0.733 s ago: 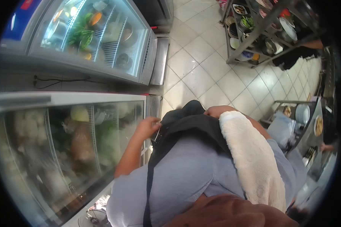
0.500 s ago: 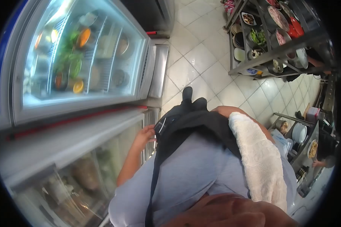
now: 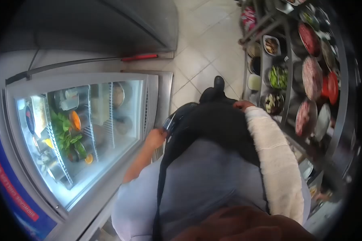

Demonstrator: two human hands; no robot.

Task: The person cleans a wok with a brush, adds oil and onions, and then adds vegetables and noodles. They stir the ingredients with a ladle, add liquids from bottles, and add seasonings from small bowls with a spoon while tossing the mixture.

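My left hand point(image 3: 157, 137) is at the left side of my black apron point(image 3: 213, 124), its fingers closed at a small dark, shiny item point(image 3: 167, 123) with a pale stripe. I cannot make out whether that item is held or sits in a pocket. My right hand point(image 3: 244, 105) shows in part at the apron's right front, just past the end of a white towel point(image 3: 275, 156) draped over my right arm. Its fingers are too blurred to read.
To the left stands a lit glass-door fridge point(image 3: 120, 108) with leafy greens point(image 3: 64, 132) and several containers inside. On the right, a metal rack point(image 3: 287, 76) bears bowls of meat point(image 3: 312, 78) and chopped greens point(image 3: 277, 77). Pale floor tiles point(image 3: 193, 72) run between them.
My view has shifted forward along the aisle, so the fridge appears lower and the rack nearer. My right hand has come into sight beside the towel. My left hand stays at the apron's side.
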